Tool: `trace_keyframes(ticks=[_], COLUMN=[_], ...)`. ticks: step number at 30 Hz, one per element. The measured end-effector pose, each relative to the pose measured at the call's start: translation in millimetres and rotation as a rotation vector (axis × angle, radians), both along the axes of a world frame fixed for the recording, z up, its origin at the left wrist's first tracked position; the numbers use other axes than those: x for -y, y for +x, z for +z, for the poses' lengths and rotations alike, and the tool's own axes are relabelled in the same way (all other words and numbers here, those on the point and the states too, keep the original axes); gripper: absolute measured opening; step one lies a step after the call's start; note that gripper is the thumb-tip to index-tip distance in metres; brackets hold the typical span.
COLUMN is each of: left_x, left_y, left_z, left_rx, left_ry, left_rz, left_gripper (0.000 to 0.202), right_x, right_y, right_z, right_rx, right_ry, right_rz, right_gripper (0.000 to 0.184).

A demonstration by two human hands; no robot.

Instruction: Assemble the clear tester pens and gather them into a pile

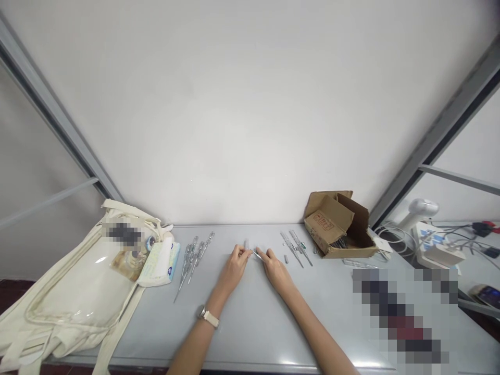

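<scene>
My left hand (236,263) is closed in a pinch near the middle of the table, with a small clear piece (246,244) showing at its fingertips. It looks like the handle of a tester screwdriver. Just to its right, my right hand (271,264) has its fingers closed round a thin metal shaft (257,255). Whether the piece and the shaft are joined I cannot tell. Several clear-handled tester screwdrivers (194,259) lie in a bunch to the left. A smaller group of tester screwdrivers (298,244) rests right of my hands, beside a small grey cylindrical part (286,259).
An open cardboard box (328,229) with dark thin pieces inside stands at the back right. A cream bag (78,291) and a tissue pack (158,265) occupy the left side. Beyond the right-hand frame post are cables and a power strip (439,247). A wall closes off the back.
</scene>
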State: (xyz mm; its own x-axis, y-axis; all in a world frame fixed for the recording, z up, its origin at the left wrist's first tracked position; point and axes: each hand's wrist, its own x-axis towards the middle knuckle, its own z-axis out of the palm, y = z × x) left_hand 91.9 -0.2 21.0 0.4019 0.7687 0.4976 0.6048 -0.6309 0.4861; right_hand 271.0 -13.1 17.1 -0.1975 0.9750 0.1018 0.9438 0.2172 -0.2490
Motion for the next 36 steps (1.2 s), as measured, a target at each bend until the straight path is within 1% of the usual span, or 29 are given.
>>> trace_keyframes(ticks=[3, 5, 11, 15, 18, 21, 25, 29, 32, 36], left_x=[-0.5, -0.6, 2.7, 4.6, 3.7, 1.4, -1.7, -2.4, -1.4, -0.8], left_y=[-0.1, 0.0, -0.1, 3.3, 12.7, 28.9, 55.4, 74.2, 77.3, 71.4], left_z=[0.5, 0.8, 5.0, 6.8, 7.0, 9.1, 11.3, 5.9, 0.6, -2.3], left_rx=[-0.007, 0.001, -0.008, -0.045, -0.071, -0.145, -0.218, -0.22, -0.186, -0.139], left_ry=[-0.005, -0.009, -0.061, -0.084, -0.075, -0.061, -0.043, -0.031, -0.035, -0.059], left_rz=[0.0, -0.001, 0.003, -0.044, -0.117, -0.183, -0.205, -0.214, -0.193, -0.146], left_gripper=[0.03, 0.03, 0.032, 0.031, 0.032, 0.033, 0.029, 0.026, 0.028, 0.035], right_x=[0.4, 0.3, 1.4, 1.2, -0.3, -2.4, -6.1, -8.9, -9.0, -8.6], right_y=[-0.6, -1.1, 7.5, 17.3, 23.2, 30.6, 42.8, 50.0, 50.5, 48.7], right_z=[1.9, 3.2, 2.0, -2.4, -3.6, -3.3, -4.8, -7.1, -8.9, -13.1], right_rx=[-0.008, -0.024, -0.066, -0.111, -0.165, -0.217, -0.28, -0.294, -0.292, -0.306], right_ry=[-0.006, -0.016, -0.046, -0.03, -0.005, -0.002, 0.035, 0.075, 0.085, 0.116], right_rz=[0.023, 0.014, -0.109, -0.137, -0.128, -0.111, -0.089, -0.099, -0.102, -0.102], right_gripper=[0.05, 0.047, 0.045, 0.042, 0.039, 0.036, 0.031, 0.029, 0.029, 0.03])
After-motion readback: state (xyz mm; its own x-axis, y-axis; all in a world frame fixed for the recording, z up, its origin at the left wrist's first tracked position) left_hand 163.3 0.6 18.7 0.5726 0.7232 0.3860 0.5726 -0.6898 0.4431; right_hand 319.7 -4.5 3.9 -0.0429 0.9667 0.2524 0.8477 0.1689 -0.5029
